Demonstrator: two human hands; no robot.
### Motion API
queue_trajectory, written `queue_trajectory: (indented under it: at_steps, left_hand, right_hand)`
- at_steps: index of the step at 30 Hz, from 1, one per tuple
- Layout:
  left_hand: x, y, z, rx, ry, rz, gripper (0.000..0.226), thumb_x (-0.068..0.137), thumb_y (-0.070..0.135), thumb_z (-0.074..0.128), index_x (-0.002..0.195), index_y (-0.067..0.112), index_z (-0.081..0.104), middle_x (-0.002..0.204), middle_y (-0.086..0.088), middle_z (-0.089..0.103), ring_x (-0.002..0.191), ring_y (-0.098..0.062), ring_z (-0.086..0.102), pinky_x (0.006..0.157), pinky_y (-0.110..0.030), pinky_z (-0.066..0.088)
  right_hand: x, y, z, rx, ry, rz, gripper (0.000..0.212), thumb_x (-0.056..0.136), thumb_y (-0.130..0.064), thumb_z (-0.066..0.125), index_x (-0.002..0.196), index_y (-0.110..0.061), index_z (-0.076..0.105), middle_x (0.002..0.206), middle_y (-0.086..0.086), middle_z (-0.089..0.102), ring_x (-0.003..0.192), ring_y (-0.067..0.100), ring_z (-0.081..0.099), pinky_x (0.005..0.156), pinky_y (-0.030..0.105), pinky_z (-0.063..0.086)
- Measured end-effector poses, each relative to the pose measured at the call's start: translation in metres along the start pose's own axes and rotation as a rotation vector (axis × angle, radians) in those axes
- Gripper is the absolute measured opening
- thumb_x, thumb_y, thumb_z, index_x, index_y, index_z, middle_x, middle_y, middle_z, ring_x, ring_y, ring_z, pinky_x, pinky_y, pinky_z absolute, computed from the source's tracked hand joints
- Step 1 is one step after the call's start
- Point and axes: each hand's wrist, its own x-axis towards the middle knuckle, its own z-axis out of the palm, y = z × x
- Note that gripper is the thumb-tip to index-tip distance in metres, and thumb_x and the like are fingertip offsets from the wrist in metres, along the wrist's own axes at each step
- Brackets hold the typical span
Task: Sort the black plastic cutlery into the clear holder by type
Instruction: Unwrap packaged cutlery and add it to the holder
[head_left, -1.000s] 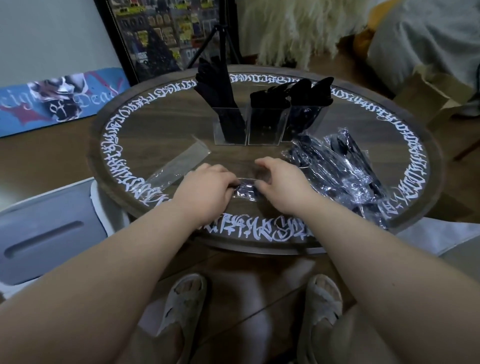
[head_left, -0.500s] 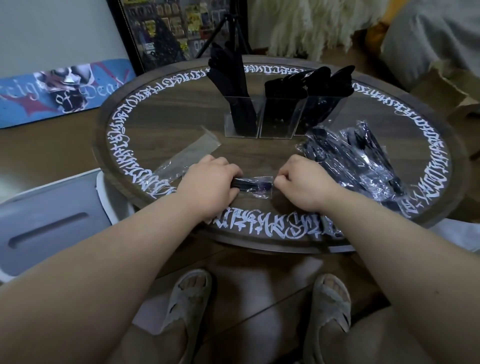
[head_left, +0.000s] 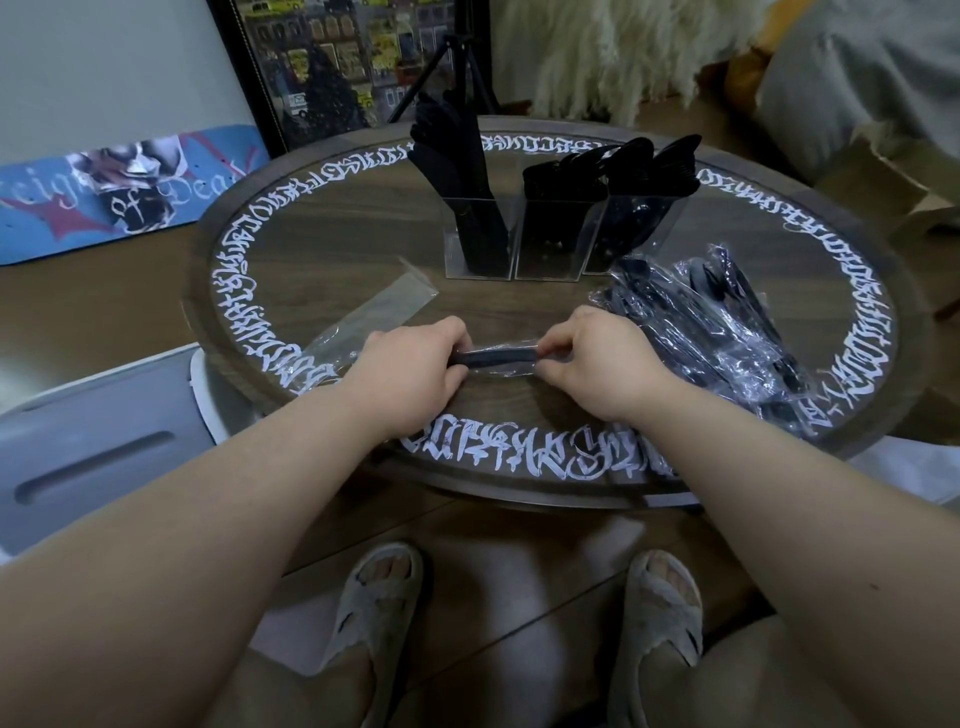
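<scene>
**Partway through: holder well stocked, a heap of wrapped pieces still to go**

Your left hand is curled round one end of a black piece of cutlery, and your right hand pinches the other end, fingers and thumb closed on the clear wrapper that sheathes it. You hold it low over the near part of the round table, level and crosswise between your two hands. Its working end is hidden in your grip, so you cannot tell yet whether it is a knife, fork or spoon. By the look of it, you are drawing the piece out of its sleeve.

Just left of your left hand lies an empty sleeve, flat on the tabletop, which suggests unwrapping is part of each round.

Beyond your hands stands the clear holder, three compartments side by side. All three already hold black cutlery standing upright: tall straight pieces in the left one, broader heads in the middle and right. The exact types are hard to make out at this range.

To your right, touching the holder's right end, sits a pile of wrapped cutlery, glossy and tangled. That pile is what remains, and it looks substantial. You are somewhere in the middle of the job, not near its end.
</scene>
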Motion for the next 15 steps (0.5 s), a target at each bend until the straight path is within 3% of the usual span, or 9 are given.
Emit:
queue_trajectory:
  at_steps: [7, 11, 15]
  left_hand:
    - [0.0005, 0.0042, -0.0030, -0.091, 0.004, 0.039, 0.018, 0.093, 0.031, 0.057, 0.110, 0.025, 0.054, 0.102, 0.007, 0.064, 0.097, -0.018, 0.058, 0.091, -0.042, 0.045]
    - [0.0024, 0.0055, -0.0040, -0.114, 0.002, 0.036, 0.014, 0.097, 0.034, 0.048, 0.107, 0.027, 0.055, 0.087, 0.011, 0.059, 0.079, -0.012, 0.054, 0.074, -0.034, 0.041]
    - [0.0032, 0.0048, -0.0038, -0.107, -0.004, 0.049, 0.016, 0.097, 0.033, 0.049, 0.109, 0.027, 0.057, 0.090, 0.009, 0.062, 0.070, -0.005, 0.050, 0.065, -0.030, 0.038]
  right_hand:
    - [0.0009, -0.0022, 0.0002, 0.155, -0.118, 0.028, 0.017, 0.093, -0.021, 0.052, 0.101, -0.019, 0.066, 0.096, -0.003, 0.048, 0.097, 0.020, 0.052, 0.083, 0.029, 0.039]
    - [0.0005, -0.0048, -0.0002, 0.285, -0.116, 0.004, 0.024, 0.097, -0.019, 0.046, 0.112, -0.019, 0.064, 0.104, -0.001, 0.053, 0.099, 0.017, 0.051, 0.089, 0.032, 0.039]
    - [-0.0003, -0.0045, 0.0004, 0.315, -0.054, -0.002, 0.019, 0.094, -0.019, 0.054, 0.109, -0.023, 0.066, 0.095, -0.005, 0.059, 0.086, 0.011, 0.054, 0.077, 0.027, 0.042]
